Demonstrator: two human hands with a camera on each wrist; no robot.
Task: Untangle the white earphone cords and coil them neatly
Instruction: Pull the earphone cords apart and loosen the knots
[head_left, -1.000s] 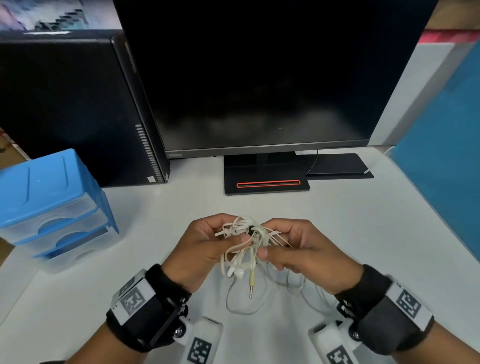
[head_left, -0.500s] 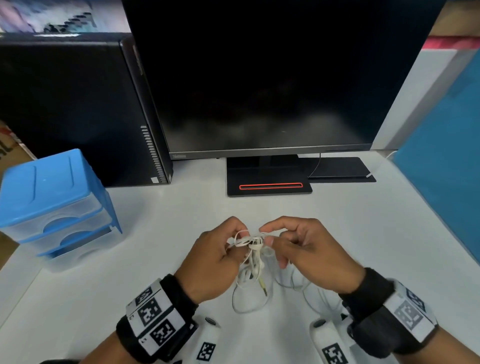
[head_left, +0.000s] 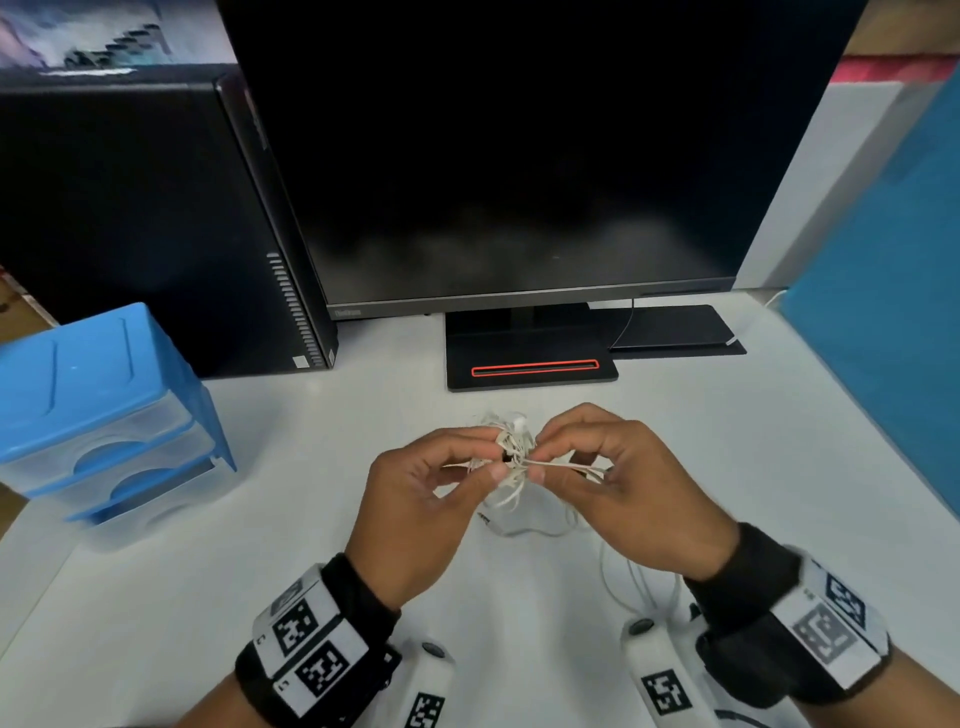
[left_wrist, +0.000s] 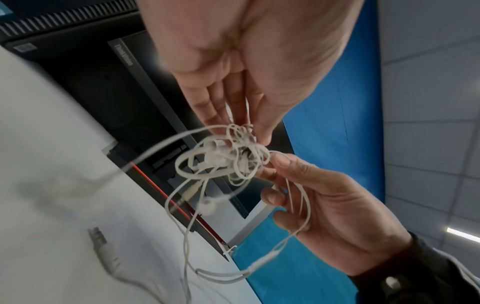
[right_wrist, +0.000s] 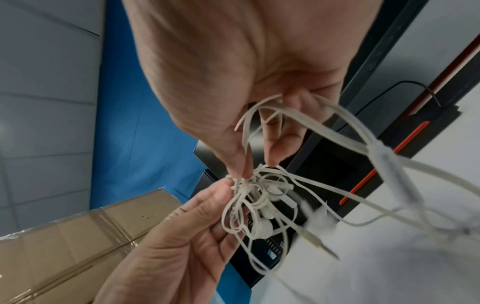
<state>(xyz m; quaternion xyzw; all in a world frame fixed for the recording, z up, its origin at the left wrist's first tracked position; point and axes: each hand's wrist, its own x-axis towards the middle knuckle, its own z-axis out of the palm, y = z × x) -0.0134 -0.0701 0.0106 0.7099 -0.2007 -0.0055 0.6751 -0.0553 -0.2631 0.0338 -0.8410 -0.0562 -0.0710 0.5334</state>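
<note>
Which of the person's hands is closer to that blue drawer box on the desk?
Left. The left hand is on the same side as the blue drawer box, with bare desk between them. The right hand is farther away, beyond the earphone tangle both hands pinch.

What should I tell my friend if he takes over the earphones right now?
Left hand: pinching the tangle.
Right hand: pinching cords pulled out of the tangle.
Both hold the tangle above the desk, in front of the monitor. Loose cord hangs down onto the desk; an earbud and the plug dangle.
Done: nothing untangled yet.
Left: undo the knot, then coil the cords.
</note>
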